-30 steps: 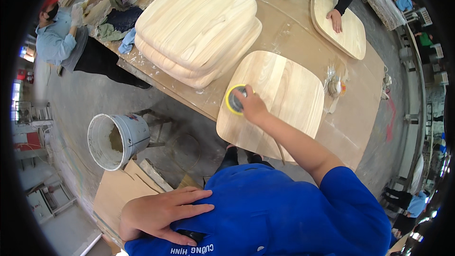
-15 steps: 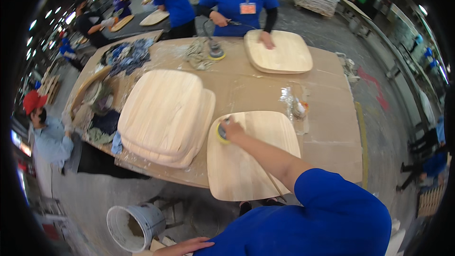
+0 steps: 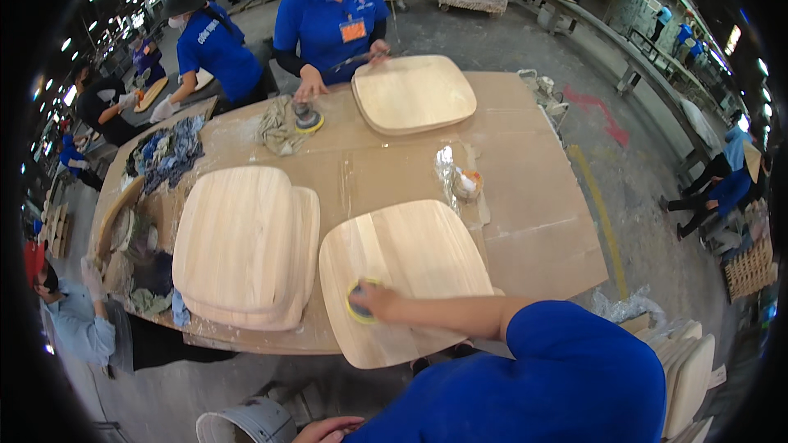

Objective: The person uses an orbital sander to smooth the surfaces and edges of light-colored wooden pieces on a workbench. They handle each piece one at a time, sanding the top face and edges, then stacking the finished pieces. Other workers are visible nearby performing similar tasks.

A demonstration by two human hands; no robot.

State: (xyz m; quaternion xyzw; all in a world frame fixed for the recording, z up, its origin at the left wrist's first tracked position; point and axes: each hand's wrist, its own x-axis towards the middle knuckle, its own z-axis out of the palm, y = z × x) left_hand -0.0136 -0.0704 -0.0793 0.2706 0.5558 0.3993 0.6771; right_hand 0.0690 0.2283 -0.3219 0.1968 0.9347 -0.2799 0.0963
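My right hand (image 3: 376, 302) grips a round sander (image 3: 355, 308) with a yellow-rimmed pad, pressed flat on a pale wooden panel with rounded corners (image 3: 410, 246). The sander sits near the panel's left side, and my forearm crosses over the near right part. Down at the lower edge, my left hand (image 3: 330, 429) lies against my body near a white bucket (image 3: 246, 424); its fingers look stretched out and hold nothing visible, though the picture's edge cuts it off. Left of the panel, similar wooden panels (image 3: 234, 238) lie stacked on the cardboard-covered table (image 3: 542, 238).
Across the table a co-worker's hand touches another sander (image 3: 309, 119) beside a rag (image 3: 281, 127) and panels (image 3: 414, 94). Dark rags (image 3: 167, 150) lie at the left. A small plastic-wrapped item (image 3: 466, 184) sits beyond my panel. More panels (image 3: 688, 377) stand at right.
My right hand and the sander have moved nearer to me over the panel. The co-worker's hand has gone from the far panels to the other sander. The whole view has shifted.
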